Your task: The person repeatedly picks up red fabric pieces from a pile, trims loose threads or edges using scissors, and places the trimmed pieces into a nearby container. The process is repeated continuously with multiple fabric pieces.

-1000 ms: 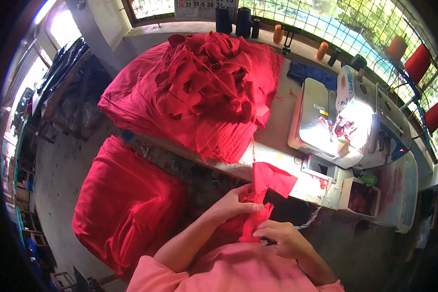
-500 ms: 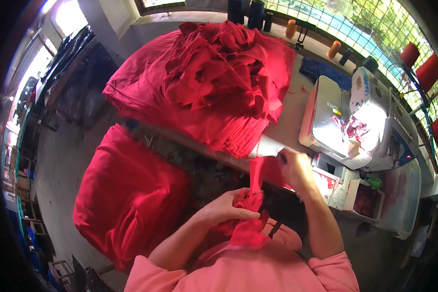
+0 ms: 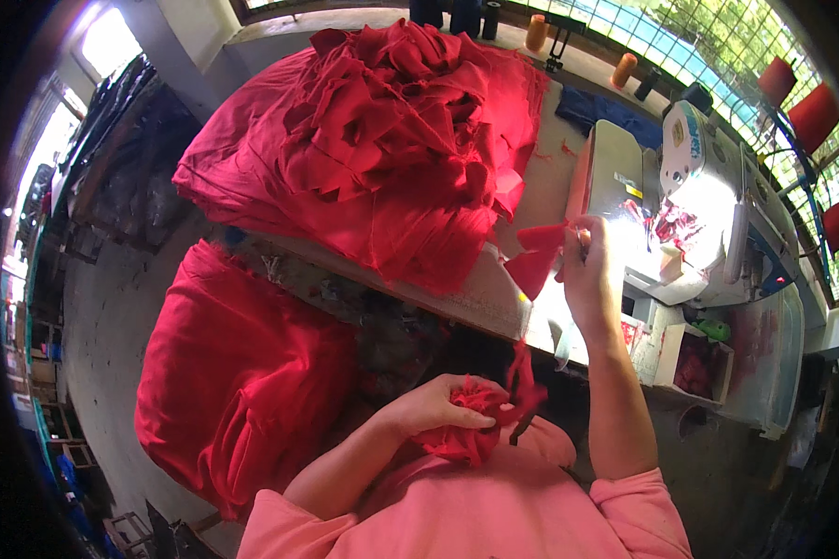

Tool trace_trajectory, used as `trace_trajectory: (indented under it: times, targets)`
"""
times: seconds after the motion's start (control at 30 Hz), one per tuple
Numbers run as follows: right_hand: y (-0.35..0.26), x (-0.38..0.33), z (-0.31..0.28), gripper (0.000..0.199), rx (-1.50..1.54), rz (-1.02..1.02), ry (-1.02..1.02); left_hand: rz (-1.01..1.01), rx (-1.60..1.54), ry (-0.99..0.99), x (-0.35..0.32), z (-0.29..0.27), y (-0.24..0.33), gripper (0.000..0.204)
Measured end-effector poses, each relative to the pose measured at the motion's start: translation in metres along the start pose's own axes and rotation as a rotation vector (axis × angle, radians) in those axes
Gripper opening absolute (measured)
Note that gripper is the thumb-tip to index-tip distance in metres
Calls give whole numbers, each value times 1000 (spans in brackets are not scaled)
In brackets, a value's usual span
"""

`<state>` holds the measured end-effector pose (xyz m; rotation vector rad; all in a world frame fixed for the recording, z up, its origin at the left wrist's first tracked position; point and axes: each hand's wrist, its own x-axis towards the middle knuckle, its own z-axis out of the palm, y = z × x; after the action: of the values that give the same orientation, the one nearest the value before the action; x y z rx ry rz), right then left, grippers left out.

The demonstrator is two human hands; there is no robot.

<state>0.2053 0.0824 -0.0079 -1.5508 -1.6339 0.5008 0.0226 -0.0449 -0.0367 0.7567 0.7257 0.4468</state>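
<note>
Over on the right, blue marks [image 3: 694, 142] on the white sewing machine [image 3: 715, 191] — too small to read! Nearer and to the left, a small white-and-yellow label [image 3: 632, 191] sits on its pale cover [image 3: 613, 154] — print unreadable too, no legible word or number.

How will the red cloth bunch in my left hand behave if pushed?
The red cloth bunch is probably floppy, since it crumples in your left hand. It's probably light: one hand holds it. It may spread rather than roll, given its uneven folds.
</note>
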Motion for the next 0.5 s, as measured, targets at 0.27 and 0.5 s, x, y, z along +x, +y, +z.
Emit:
trace_trajectory:
  times: [0.27,0.5]
  targets:
    - [14,-84,-44,13,5,313,-257,74,-152,198,8,-14,-23,37]
    - [46,-146,-44,14,155,516,-481,442,412,717,28,-51,-62,13]
